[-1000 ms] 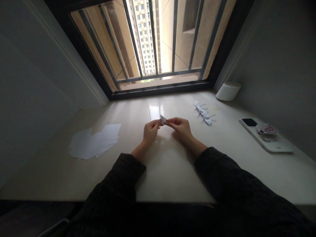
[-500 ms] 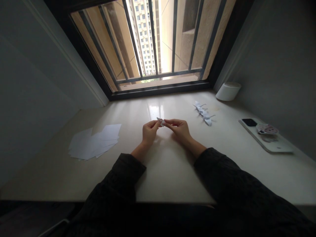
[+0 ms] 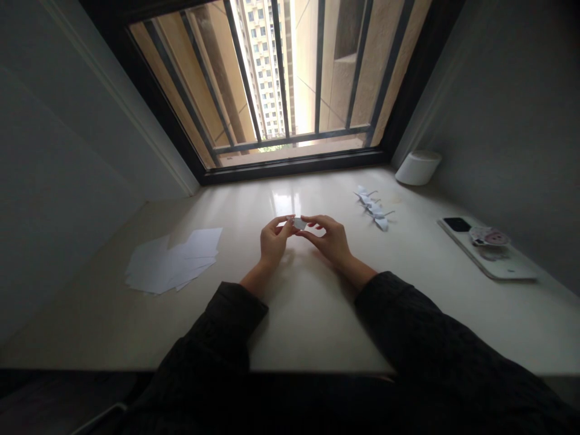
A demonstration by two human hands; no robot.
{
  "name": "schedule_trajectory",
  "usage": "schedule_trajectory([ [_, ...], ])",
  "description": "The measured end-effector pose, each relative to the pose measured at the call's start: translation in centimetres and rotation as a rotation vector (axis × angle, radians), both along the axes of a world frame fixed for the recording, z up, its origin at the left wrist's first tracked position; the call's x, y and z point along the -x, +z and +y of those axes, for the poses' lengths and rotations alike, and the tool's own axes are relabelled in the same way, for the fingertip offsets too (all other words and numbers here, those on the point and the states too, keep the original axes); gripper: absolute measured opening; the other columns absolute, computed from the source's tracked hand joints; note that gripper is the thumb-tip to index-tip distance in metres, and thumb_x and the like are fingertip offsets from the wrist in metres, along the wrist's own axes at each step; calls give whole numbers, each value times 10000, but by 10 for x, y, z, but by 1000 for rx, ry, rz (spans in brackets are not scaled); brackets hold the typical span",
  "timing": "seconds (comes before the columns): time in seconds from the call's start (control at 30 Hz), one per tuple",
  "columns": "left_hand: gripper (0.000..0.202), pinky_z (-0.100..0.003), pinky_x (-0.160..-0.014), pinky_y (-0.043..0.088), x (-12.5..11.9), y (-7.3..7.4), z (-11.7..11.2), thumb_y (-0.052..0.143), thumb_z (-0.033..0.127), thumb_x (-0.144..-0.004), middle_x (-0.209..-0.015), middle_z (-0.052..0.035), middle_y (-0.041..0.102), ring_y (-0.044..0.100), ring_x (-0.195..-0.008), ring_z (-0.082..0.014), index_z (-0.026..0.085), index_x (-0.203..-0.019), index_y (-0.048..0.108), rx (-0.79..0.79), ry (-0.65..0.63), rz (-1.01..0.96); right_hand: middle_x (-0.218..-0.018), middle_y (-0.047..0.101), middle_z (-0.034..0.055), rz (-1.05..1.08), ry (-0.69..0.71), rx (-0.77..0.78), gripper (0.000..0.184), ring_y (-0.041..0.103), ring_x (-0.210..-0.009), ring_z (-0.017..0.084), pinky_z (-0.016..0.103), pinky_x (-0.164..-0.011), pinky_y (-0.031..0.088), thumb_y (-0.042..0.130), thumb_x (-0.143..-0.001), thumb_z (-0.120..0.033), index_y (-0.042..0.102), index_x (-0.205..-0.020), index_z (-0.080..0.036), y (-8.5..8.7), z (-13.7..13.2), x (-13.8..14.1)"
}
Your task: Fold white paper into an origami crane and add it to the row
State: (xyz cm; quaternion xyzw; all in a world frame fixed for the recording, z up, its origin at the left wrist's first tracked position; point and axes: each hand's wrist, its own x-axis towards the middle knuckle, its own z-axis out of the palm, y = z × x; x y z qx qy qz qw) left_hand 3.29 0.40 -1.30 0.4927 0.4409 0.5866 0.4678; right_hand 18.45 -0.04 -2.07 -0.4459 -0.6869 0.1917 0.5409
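Head view: person's L hand (image 3: 273,241) & R hand (image 3: 334,238) meet at a small folded paper (image 3: 299,223), mid-table (image 3: 308,326), by a barred window (image 3: 290,90).
L hand nearly closed, thumb & fingers pinching the paper's L end, prob. to steady it; R hand part-open, thumb & index parted w/ tips at the R edge, touching or v. near; can't tell if it grips. Fingertip hold likely suits so small a piece. Loose white sheets (image 3: 172,260) overlap in a pile, L side, prob. within easy reach. Folded paper figures (image 3: 374,208) sit close tog. in a slanting row, R of hands, likely set aside from them. Phone (image 3: 489,257) far R, back up; white container (image 3: 418,168) near window's R corner, both well apart from hands.
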Motion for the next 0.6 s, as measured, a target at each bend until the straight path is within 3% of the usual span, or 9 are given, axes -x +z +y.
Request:
schedule_trajectory([
  [0.37, 404, -388, -780, 564, -1, 3, -2, 712, 456, -680, -708, -50, 710, 692, -701, -193, 132, -919, 683, 28, 2, -40, -886, 711, 46, 166, 40, 78, 314, 643, -797, 199, 350, -710, 511, 709, -716, -435, 709, -969, -251, 0, 1, 4],
  [0.6, 416, -406, -804, 559, -3, 4, -3, 700, 478, -690, -717, -58, 708, 693, -714, -199, 125, -910, 678, 37, -8, -58, -929, 702, 40, 146, 46, 18, 205, 633, -850, 196, 338, -716, 511, 663, -782, -378, 713, -950, -271, 4, -1, 4],
])
